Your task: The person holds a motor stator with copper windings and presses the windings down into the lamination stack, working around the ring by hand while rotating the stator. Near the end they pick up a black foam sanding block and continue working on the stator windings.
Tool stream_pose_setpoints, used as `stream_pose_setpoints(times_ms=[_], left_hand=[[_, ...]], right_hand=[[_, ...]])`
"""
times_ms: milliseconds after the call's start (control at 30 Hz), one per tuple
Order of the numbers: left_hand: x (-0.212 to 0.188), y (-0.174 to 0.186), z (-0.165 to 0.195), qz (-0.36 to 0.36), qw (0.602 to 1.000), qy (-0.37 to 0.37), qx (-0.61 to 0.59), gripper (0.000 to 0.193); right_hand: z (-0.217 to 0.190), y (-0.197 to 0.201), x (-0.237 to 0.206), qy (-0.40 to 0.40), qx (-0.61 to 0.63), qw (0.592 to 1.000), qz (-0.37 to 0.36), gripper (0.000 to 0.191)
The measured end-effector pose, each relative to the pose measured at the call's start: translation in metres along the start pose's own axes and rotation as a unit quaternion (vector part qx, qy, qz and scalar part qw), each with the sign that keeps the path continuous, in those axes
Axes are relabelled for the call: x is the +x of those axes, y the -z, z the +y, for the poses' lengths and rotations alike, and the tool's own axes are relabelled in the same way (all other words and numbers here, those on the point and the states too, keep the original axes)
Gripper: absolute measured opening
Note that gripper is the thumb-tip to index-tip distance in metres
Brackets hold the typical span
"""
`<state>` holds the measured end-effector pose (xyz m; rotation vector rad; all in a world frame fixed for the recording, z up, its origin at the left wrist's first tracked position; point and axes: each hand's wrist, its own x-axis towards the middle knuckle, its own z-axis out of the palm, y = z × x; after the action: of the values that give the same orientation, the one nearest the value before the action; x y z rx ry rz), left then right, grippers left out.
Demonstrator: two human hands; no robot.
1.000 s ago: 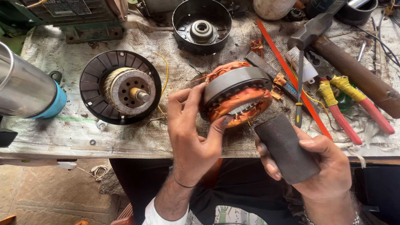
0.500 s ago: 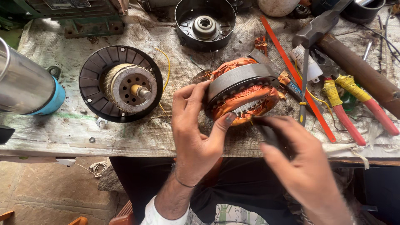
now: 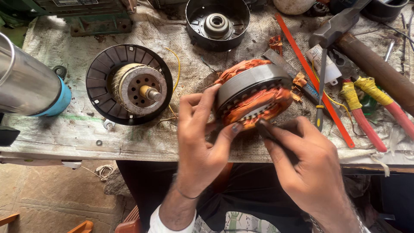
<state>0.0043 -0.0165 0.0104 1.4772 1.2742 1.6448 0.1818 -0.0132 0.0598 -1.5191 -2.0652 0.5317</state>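
My left hand grips a motor stator, a grey laminated ring wound with orange copper coils, tilted on its edge at the bench front. Its thumb presses the lower rim. My right hand sits just right of it, fingers closed on a dark strip-like piece whose tip touches the stator's lower windings. Most of that piece is hidden by the fingers.
A black rotor with shaft lies left on the bench. A black end cover with bearing is behind. Right: pliers with yellow-red handles, a red strip, a screwdriver, a hammer. A steel flask lies far left.
My right hand, earlier holding a dark flat piece up in full view, has turned over and moved left to the stator's lower edge. The left hand kept its grip.
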Motion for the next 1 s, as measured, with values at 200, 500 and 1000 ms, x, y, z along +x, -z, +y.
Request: stream_pose_setpoints(times_ms=[200, 500, 1000], left_hand=[[-0.006, -0.008, -0.003, -0.016, 0.995, -0.032, 0.094, 0.07], [-0.005, -0.006, -0.007, -0.023, 0.997, -0.015, 0.066, 0.077], [-0.006, -0.007, -0.008, -0.027, 0.993, -0.041, 0.107, 0.076]], right_hand=[[-0.005, -0.009, 0.014, 0.12, -0.11, 0.985, 0.052, 0.034], [-0.002, -0.004, 0.006, 0.076, -0.11, 0.991, 0.007, 0.048], [0.007, -0.009, 0.02, 0.085, -0.057, 0.995, 0.001, 0.029]])
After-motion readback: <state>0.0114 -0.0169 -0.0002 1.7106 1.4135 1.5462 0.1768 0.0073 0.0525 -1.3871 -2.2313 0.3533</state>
